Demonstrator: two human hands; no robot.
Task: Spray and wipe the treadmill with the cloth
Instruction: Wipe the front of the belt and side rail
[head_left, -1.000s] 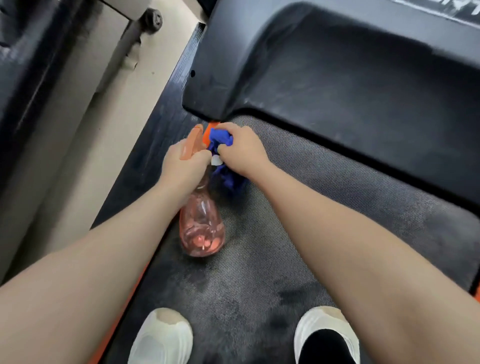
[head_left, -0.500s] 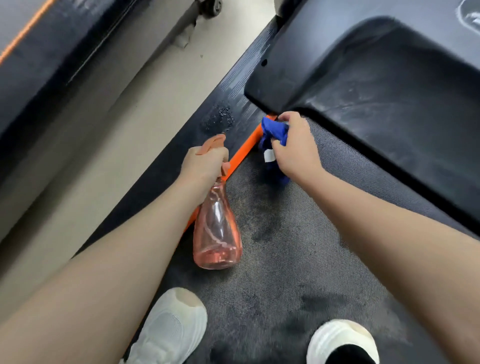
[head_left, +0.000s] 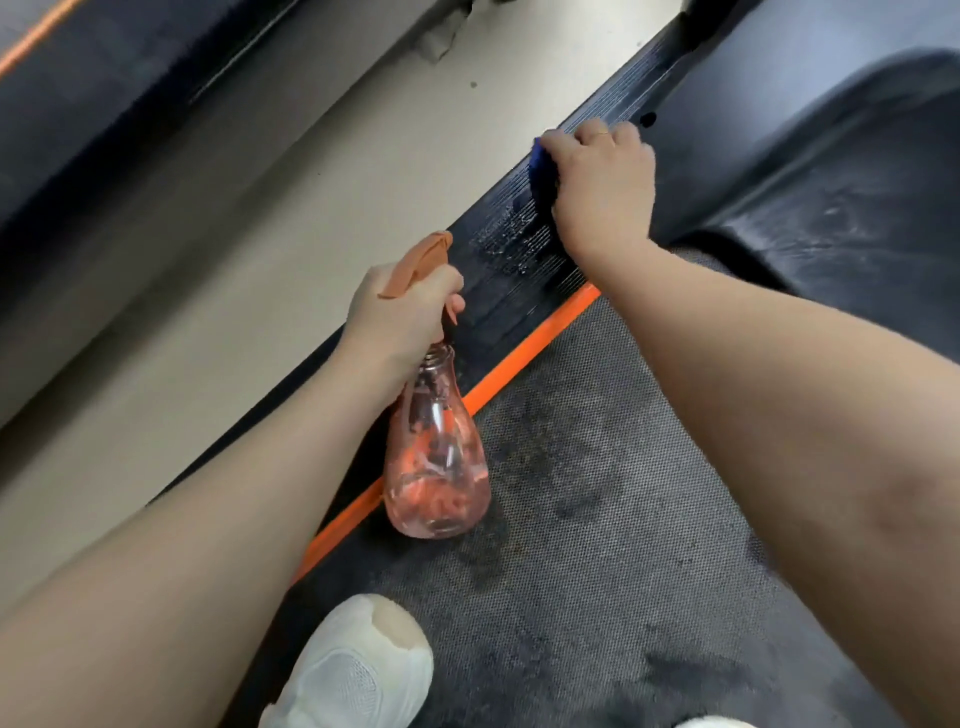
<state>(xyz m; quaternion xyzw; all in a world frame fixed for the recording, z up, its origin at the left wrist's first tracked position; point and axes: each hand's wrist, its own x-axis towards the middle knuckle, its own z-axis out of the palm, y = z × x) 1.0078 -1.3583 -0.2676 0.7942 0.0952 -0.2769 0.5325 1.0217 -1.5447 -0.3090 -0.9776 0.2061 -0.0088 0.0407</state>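
Observation:
My left hand (head_left: 402, 317) grips the neck and orange trigger head of a clear pink spray bottle (head_left: 436, 467), which hangs over the orange stripe beside the belt. My right hand (head_left: 602, 187) holds a blue cloth (head_left: 543, 166) down on the treadmill's ribbed black side rail (head_left: 519, 249). Only the cloth's left edge shows past my fingers. Wet droplets glisten on the rail just below the cloth. The grey treadmill belt (head_left: 597, 545) carries dark damp patches.
The black motor cover (head_left: 831, 182) rises at the upper right. Beige floor (head_left: 234, 270) lies left of the rail, with another dark machine (head_left: 104, 104) beyond it. My white shoe (head_left: 358, 670) stands on the belt's left edge.
My right hand carried the cloth from the belt's front left corner up onto the side rail. The view swung left, and the bottle in my left hand stayed about where it was.

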